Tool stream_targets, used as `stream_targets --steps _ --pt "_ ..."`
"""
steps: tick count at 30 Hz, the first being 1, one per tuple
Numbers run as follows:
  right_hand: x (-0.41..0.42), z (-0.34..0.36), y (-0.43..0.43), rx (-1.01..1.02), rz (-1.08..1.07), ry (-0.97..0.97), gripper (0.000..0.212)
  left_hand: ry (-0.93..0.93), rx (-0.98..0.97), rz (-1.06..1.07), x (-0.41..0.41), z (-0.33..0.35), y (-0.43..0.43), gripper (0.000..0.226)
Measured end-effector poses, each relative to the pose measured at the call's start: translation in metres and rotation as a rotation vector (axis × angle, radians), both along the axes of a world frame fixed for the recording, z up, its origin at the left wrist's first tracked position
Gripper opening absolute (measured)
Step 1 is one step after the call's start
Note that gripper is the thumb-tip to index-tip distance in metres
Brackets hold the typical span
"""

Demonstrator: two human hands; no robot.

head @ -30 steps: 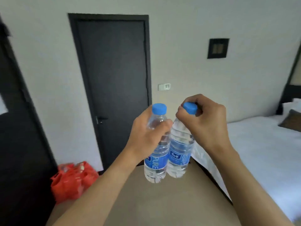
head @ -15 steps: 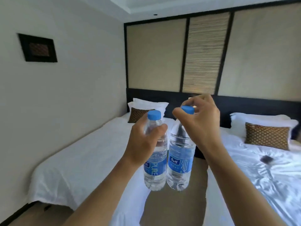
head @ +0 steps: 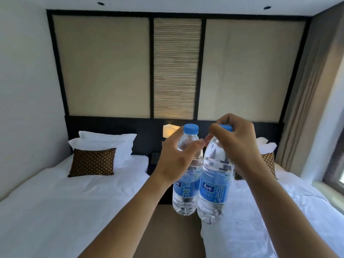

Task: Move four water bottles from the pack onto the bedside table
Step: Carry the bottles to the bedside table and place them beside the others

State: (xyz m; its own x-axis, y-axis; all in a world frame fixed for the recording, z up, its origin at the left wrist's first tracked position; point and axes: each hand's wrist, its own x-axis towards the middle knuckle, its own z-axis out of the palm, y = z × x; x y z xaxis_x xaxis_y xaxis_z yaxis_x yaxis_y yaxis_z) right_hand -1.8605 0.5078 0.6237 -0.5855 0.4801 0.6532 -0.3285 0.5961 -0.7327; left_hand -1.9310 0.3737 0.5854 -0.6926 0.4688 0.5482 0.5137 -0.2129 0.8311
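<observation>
Two clear water bottles with blue caps and blue labels hang side by side in front of me, nearly touching. My left hand (head: 176,161) grips the left bottle (head: 185,192) around its shoulder. My right hand (head: 236,144) holds the right bottle (head: 214,190) from above by its neck and cap. Behind them, between the two beds, stands the dark bedside table (head: 154,161), mostly hidden by my hands. A lit lamp (head: 169,130) sits on it. The bottle pack is out of view.
A white bed (head: 65,202) with a brown cushion (head: 93,162) lies on the left, another white bed (head: 279,211) on the right. A tan floor aisle (head: 178,235) runs between them toward the table. Curtains (head: 305,108) hang at the right.
The view has swung from the dark door and red bag round to the headboard wall. Both hands keep the same grip on the bottles; the bedside table now lies straight ahead.
</observation>
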Motion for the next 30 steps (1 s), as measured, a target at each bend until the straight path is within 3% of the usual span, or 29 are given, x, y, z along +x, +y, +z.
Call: stream_targets --steps 11,17,21,30 --pt "-0.336 -0.038 0.205 -0.134 -0.018 0.015 0.016 -0.045 -0.028 -0.016 -0.341 -0.027 0.202 0.014" --pt "-0.529 -0.019 0.311 -0.096 -0.012 0.008 0.018 -0.042 -0.033 -0.037 -0.528 -0.006 0.313 0.009" --pt "-0.648 -0.016 0.375 -0.088 -0.033 -0.009 0.021 -0.074 -0.056 -0.027 -0.645 0.002 0.375 0.019" --pt "-0.889 -0.117 0.512 -0.18 -0.095 -0.087 0.023 -0.187 -0.132 -0.154 -0.897 -0.1 0.523 0.029"
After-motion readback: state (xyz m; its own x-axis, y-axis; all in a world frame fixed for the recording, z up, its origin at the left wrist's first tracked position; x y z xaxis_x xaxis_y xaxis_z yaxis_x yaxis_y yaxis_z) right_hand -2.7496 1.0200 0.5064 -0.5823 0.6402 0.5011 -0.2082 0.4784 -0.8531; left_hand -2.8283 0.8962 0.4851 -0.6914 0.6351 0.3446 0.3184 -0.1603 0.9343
